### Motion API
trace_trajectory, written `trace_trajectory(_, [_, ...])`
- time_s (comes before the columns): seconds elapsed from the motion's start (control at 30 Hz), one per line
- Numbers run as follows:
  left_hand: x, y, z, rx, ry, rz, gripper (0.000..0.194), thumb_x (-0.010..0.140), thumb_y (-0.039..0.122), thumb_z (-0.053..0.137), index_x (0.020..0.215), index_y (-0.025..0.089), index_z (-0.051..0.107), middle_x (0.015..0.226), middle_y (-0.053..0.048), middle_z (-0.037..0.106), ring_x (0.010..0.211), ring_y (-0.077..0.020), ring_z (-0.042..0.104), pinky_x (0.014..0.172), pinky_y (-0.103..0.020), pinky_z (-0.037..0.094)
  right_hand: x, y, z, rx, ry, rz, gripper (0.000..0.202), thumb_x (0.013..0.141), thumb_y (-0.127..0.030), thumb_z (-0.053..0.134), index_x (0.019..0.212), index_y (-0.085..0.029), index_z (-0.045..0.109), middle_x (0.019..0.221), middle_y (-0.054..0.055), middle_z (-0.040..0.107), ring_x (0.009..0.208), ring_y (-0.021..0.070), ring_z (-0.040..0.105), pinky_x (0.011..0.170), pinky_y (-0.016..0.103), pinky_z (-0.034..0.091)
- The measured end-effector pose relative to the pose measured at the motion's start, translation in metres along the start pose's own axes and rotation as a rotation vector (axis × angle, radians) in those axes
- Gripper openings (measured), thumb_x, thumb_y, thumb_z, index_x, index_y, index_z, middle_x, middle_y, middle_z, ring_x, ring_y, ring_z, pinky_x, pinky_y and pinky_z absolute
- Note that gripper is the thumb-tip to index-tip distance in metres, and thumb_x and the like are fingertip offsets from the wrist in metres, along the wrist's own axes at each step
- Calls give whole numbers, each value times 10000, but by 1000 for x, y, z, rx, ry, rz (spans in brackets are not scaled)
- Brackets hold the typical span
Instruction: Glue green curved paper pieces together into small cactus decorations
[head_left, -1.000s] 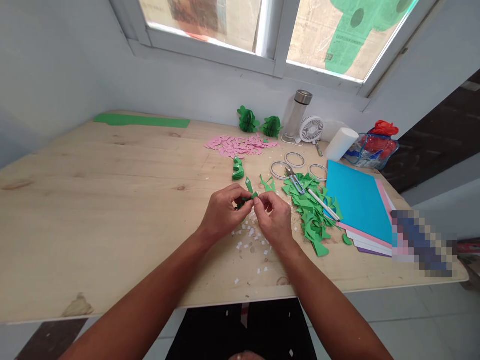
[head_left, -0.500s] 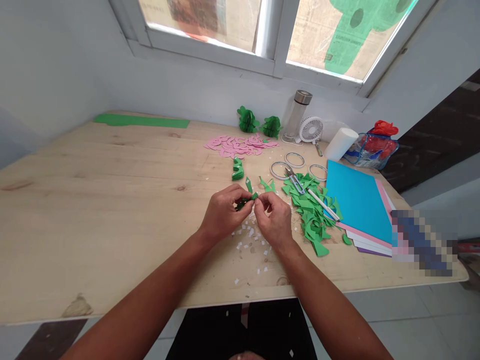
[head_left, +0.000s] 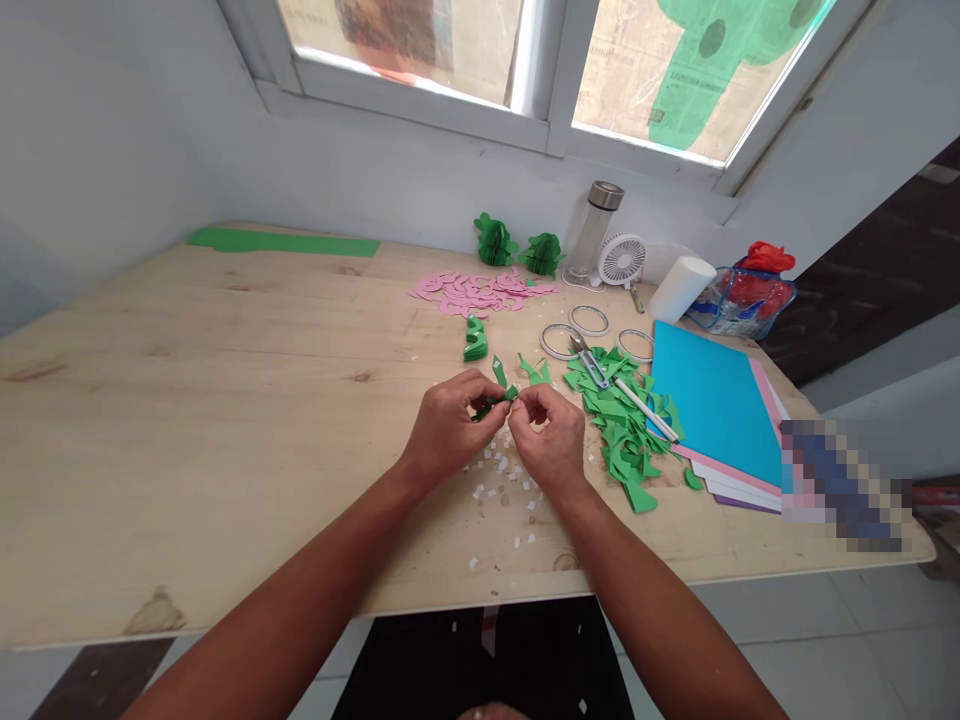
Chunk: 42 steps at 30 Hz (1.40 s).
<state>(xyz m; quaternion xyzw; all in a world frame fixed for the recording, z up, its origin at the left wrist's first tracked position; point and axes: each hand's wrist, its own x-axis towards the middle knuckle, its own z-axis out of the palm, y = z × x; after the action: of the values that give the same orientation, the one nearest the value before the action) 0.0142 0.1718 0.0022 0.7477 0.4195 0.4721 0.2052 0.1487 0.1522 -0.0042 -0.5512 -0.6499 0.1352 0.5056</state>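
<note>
Between the thumb and fingers of my left hand [head_left: 459, 420] is a small folded green paper piece [head_left: 511, 394], partly hidden by the fingers. My right hand [head_left: 547, 435] is closed in a pinch right at that piece's edge; whatever its fingertips hold is too small to make out. Just behind the hands lies a green paper leaf shape [head_left: 499, 370] with a white patch on it. A stack of green paper cut-outs [head_left: 475, 340] sits farther back. Tiny white paper bits [head_left: 491, 490] are scattered on the table below my hands.
Green scraps [head_left: 630, 440] lie to the right, with thread snips [head_left: 589, 360] and a white pen [head_left: 646, 410] on them. Tape rolls [head_left: 559, 341], blue paper [head_left: 712, 400], pink cut-outs [head_left: 480, 292], green paper ornaments [head_left: 495, 240], a bottle [head_left: 595, 230] and a fan [head_left: 622, 260] stand around.
My right hand's fingertips have shifted very slightly to the right at the edge of the green paper piece. The left hand keeps its hold, almost unmoved.
</note>
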Motion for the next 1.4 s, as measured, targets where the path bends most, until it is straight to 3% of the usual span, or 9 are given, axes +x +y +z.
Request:
trace_trajectory(0.23, [3,1,-3,-115,3,-130,57,709,212,632,670,179,658,649,-1,647,590,-124,573,563,-234,457,3,-3,-3,124,-10,127,84,712,-205,517,630,-207,538,541,-45,516,512,116,448,516,232,385])
trace_trajectory(0.43, [4,-1,-3,-394,49,-342,74,654,232,695,647,162,673,622,4,614,546,-114,539,477,-215,426,6,5,-1,227,24,263,54,713,-228,531,684,-195,562,557,-45,526,505,117,454,504,236,381])
trace_trajectory(0.57, [5,2,-3,-539,46,-441,100,620,234,729,652,152,682,641,-1,612,560,-110,543,486,-210,430,8,11,2,285,-10,313,96,701,-219,547,779,-186,592,628,-33,581,537,123,495,525,239,405])
trace_trajectory(0.67, [5,3,-4,-590,40,-482,125,596,243,744,662,153,687,646,-4,619,571,-116,552,495,-215,442,8,11,1,274,-44,323,74,719,-240,549,715,-185,599,599,-33,572,535,122,485,515,236,392])
trace_trajectory(0.8, [5,4,-5,-638,7,-513,147,591,261,753,666,155,684,628,6,608,542,-105,534,479,-212,429,8,10,1,297,-65,349,152,743,-288,566,635,-182,584,545,-44,530,496,109,449,490,231,365])
trace_trajectory(0.97, [4,7,-7,-687,-88,-515,163,611,277,751,687,148,686,633,6,601,541,-94,520,476,-199,409,10,8,1,504,-55,392,144,735,-293,585,784,-171,643,702,2,640,657,145,575,595,245,430])
trace_trajectory(1.2, [3,9,-6,-702,-179,-502,158,621,276,753,691,146,697,633,7,570,535,-93,492,456,-197,382,9,9,1,652,-97,440,128,692,-301,652,700,-173,650,647,-29,604,588,112,493,578,234,388])
trace_trajectory(1.3, [3,7,-6,-683,-154,-455,122,632,261,747,675,154,709,737,-21,610,627,-116,541,510,-207,418,10,10,2,689,-42,465,122,674,-296,660,690,-179,629,601,-44,580,558,107,479,563,237,379])
trace_trajectory(1.4, [4,5,-6,-665,-59,-449,113,617,257,756,639,157,708,877,-39,634,728,-132,575,574,-209,445,13,10,-1,730,91,515,139,662,-306,661,683,-185,597,576,-54,556,542,103,474,552,235,373])
